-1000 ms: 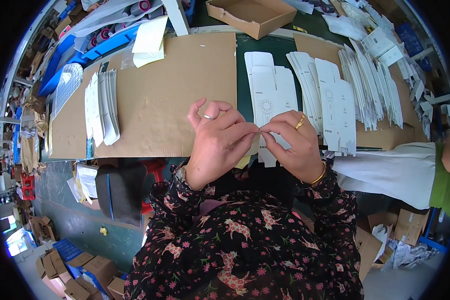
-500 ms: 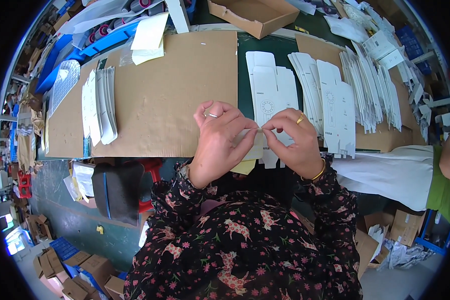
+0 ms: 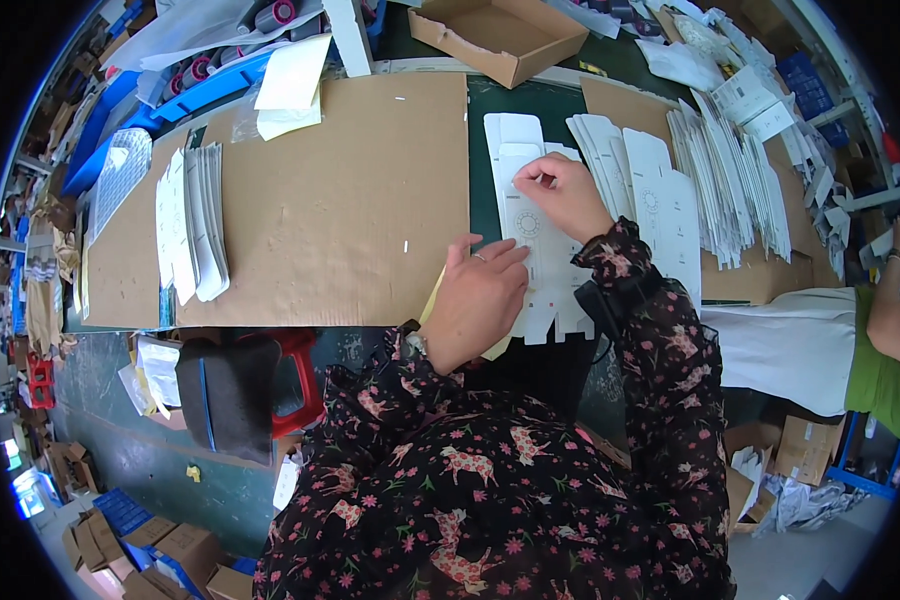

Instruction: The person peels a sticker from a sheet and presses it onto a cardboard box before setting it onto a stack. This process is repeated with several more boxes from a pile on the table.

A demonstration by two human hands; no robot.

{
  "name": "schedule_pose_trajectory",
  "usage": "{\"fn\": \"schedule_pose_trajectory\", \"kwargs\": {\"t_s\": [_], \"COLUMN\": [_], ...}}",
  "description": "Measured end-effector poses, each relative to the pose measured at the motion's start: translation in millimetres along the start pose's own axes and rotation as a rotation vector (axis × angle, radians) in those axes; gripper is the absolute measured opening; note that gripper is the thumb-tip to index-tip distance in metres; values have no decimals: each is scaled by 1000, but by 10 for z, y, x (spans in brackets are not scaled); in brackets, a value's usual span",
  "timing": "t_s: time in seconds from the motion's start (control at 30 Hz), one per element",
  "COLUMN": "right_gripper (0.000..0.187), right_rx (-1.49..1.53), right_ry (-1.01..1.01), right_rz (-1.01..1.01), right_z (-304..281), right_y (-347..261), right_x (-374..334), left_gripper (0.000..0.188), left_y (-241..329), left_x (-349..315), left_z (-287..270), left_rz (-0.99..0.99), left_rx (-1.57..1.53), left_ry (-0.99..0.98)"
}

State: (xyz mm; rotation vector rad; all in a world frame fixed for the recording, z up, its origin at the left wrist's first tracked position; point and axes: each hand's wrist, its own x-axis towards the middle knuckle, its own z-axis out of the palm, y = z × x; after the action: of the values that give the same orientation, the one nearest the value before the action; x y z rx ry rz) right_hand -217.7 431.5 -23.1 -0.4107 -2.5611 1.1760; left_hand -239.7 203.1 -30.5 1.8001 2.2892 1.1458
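Flat white printed cartons (image 3: 527, 225) lie on the table in front of me, the top one bearing a round dial-like drawing. My right hand (image 3: 562, 195) is over the upper part of that carton, thumb and forefinger pinched together; anything between them is too small to make out. Lower down, my left hand (image 3: 478, 300) rests at the carton's left edge with its fingers stretched out. Part of a yellow sheet (image 3: 434, 294) shows beside and below the left hand, mostly hidden by it.
Brown cardboard (image 3: 340, 210) covers the table to the left, with a white carton stack (image 3: 192, 225) on it. More flat cartons (image 3: 725, 185) stand to the right. An open cardboard tray (image 3: 500, 45) and blue bins (image 3: 210, 85) are behind. A person's arm (image 3: 888, 310) shows far right.
My hands have come apart from their fingertip-to-fingertip pinch. The right one has moved up over the carton; the left one has moved slightly down and its fingers have opened.
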Motion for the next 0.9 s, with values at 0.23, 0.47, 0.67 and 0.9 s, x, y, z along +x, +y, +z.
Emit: {"fn": "schedule_pose_trajectory", "kwargs": {"t_s": [0.23, 0.47, 0.67, 0.9], "right_gripper": [14, 14, 15, 16], "right_rx": [-66, -98, -82, -23], "right_ry": [-22, 24, 8, -36], "right_rz": [24, 36, 69, 103], "right_z": [140, 190, 184, 163], "right_y": [135, 197, 203, 194], "right_x": [85, 128, 138, 150], "left_gripper": [5, 7, 8, 6], "left_y": [-37, -30, -27, -32], "left_x": [-54, -41, -36, -41], "left_z": [31, 13, 6, 6], "left_rz": [-9, -4, -4, -20], "left_rx": [46, 31, 28, 52], "left_ry": [-49, -21, -21, -55]}}
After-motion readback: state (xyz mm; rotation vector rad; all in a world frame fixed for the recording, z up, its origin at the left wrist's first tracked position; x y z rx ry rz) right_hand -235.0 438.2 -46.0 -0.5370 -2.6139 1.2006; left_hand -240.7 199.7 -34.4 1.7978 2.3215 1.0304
